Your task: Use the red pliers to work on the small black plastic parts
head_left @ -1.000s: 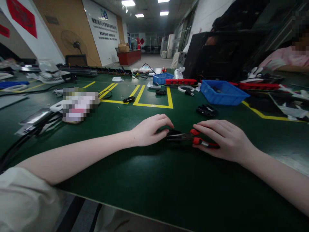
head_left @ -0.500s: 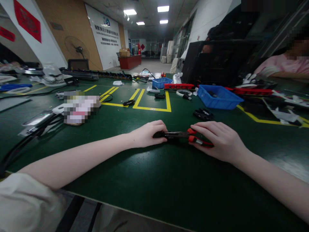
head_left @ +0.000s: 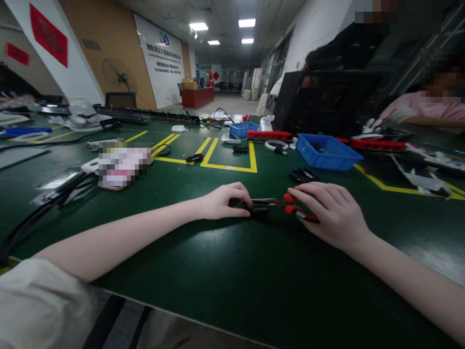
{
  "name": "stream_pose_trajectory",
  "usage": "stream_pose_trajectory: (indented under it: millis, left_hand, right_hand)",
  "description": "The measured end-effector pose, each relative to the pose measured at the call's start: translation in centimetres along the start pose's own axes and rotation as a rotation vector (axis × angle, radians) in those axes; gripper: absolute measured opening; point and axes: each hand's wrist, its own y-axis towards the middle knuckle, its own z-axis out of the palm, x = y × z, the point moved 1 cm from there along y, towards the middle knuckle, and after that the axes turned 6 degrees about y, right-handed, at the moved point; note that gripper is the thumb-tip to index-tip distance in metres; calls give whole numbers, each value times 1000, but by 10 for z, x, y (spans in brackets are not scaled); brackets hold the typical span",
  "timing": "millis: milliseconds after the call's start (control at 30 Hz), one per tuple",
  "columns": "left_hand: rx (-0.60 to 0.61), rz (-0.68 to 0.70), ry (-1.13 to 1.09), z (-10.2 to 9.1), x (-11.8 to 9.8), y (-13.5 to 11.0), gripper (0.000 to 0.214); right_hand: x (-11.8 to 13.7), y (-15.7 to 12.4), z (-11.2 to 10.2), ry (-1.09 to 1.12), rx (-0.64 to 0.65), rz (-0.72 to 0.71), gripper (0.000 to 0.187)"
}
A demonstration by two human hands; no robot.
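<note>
My left hand [head_left: 225, 201] is closed around a small black part [head_left: 259, 208], pinched between thumb and fingers just above the green table [head_left: 232, 271]. From the right, my right hand [head_left: 332, 211] grips red-handled pliers [head_left: 290, 203], whose handles are somewhat apart. The jaws of the pliers reach leftward and meet the black part. Whether they are clamped on it is too dark to make out. Behind my right hand lies a small pile of black parts [head_left: 304, 175].
A blue bin [head_left: 327, 154] with dark items stands at the right, a smaller blue bin [head_left: 242, 130] farther back. A phone [head_left: 121, 169] lies left beside black cables [head_left: 54, 206]. A large black case [head_left: 327, 102] rises behind. A person in pink [head_left: 425, 106] sits at the far right.
The camera view has tilted slightly, so the background sits a little lower. Both hands keep nearly the same place, with the pliers still at the black part.
</note>
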Motion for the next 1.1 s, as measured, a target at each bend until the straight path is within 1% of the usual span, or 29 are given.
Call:
stream_pose_trajectory:
  millis: [133,300,500,667,800,900,1033,1100]
  left_hand:
    - [2,14,-28,0,1,0,15]
    - [6,31,-26,-1,2,0,16]
    - [-11,45,-1,-1,-1,0,14]
    - [-25,73,10,1,1,0,13]
    - [-23,102,17,2,3,0,14]
    - [-26,112,28,2,3,0,15]
    - [-36,102,40,4,3,0,15]
    - [-34,102,65,4,1,-1,14]
  right_hand:
    - [-3,-1,1,-27,21,-5,66]
    - [-5,-2,5,28,69,-10,72]
    - [-7,-4,9,93,80,49,69]
    - [-6,-2,9,80,105,41,65]
    - [-4,2,8,54,128,8,58]
    - [-4,3,8,82,140,18,50]
    - [-6,4,7,116,149,26,34]
    - [-6,3,7,131,161,47,31]
